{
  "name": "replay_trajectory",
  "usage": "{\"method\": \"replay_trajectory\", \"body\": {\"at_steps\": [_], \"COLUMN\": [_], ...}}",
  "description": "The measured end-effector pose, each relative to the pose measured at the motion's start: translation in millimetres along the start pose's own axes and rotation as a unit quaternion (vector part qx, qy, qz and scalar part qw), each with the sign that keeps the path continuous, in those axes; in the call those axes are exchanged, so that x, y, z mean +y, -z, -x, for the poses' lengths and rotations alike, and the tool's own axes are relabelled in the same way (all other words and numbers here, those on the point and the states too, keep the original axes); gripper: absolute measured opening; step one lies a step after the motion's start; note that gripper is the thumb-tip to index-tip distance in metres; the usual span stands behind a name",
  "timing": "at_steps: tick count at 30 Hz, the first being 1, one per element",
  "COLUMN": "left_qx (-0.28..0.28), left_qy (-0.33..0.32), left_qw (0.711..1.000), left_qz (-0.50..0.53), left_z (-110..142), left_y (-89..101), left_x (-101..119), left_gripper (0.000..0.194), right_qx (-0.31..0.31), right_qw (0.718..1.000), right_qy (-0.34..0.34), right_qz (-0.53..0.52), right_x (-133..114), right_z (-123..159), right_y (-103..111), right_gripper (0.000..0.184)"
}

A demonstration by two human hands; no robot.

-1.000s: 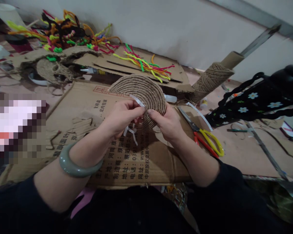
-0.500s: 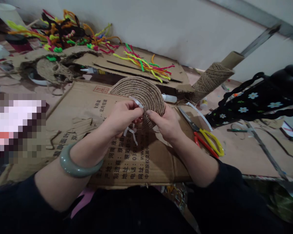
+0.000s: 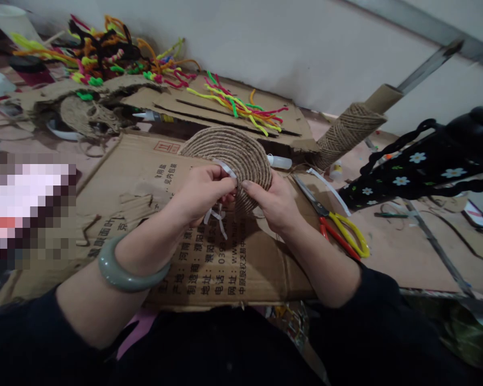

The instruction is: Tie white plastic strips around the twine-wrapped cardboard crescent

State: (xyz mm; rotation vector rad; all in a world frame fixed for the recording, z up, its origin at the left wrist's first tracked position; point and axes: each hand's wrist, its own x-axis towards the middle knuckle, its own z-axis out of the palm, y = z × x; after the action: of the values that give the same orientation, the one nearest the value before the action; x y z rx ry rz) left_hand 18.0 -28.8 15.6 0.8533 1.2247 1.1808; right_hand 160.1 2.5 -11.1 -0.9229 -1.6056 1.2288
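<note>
A round coil of brown twine [image 3: 233,146], wound in a flat spiral, is tilted up between my hands over the cardboard. My right hand [image 3: 274,201] grips its right edge, thumb on the near face and fingers behind. My left hand [image 3: 205,193] is closed in a pinch at the coil's lower left, on a narrow white strip [image 3: 224,167]. Loose white ends [image 3: 216,219] of strip hang below the left fingers. Those fingertips partly hide the middle of the coil.
Printed cardboard [image 3: 145,161] lies beneath my hands. Scissors [image 3: 342,230] with red and yellow handles rest to the right, near a twine spool [image 3: 352,131] and a black flowered bottle holder [image 3: 410,166]. Colourful pipe cleaners [image 3: 241,107] and a glue bottle [image 3: 156,116] lie behind.
</note>
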Motion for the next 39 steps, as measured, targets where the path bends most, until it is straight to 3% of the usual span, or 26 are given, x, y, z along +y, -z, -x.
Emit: {"method": "replay_trajectory", "body": {"at_steps": [17, 20, 23, 26, 32, 39], "left_qx": [-0.005, 0.001, 0.022, 0.034, 0.023, 0.014], "left_qy": [0.007, -0.03, -0.109, -0.149, -0.121, -0.079], "left_qw": [1.0, 0.998, 0.984, 0.969, 0.979, 0.992], "left_qz": [-0.011, -0.057, -0.143, -0.194, -0.164, -0.097], "left_z": [1, 0, -2, -3, -5, -3], "left_y": [0.4, 2.5, 5.9, 7.6, 7.0, 3.7], "left_x": [3, -1, -4, -6, -9, -9], "left_gripper": [0.006, 0.009, 0.016, 0.016, 0.007, 0.007], "right_qx": [0.0, 0.006, 0.011, 0.021, 0.042, 0.046], "right_qw": [0.999, 0.999, 0.999, 0.999, 0.988, 0.984], "right_qy": [-0.024, -0.019, -0.006, 0.021, 0.056, 0.064], "right_qz": [-0.041, -0.036, -0.03, 0.03, 0.139, 0.157], "right_x": [-5, -3, -2, -3, -7, -7], "right_z": [1, 1, 0, -1, 1, 2], "right_y": [-1, 0, 0, 1, 2, 1], "right_gripper": [0.023, 0.024, 0.025, 0.023, 0.022, 0.019]}}
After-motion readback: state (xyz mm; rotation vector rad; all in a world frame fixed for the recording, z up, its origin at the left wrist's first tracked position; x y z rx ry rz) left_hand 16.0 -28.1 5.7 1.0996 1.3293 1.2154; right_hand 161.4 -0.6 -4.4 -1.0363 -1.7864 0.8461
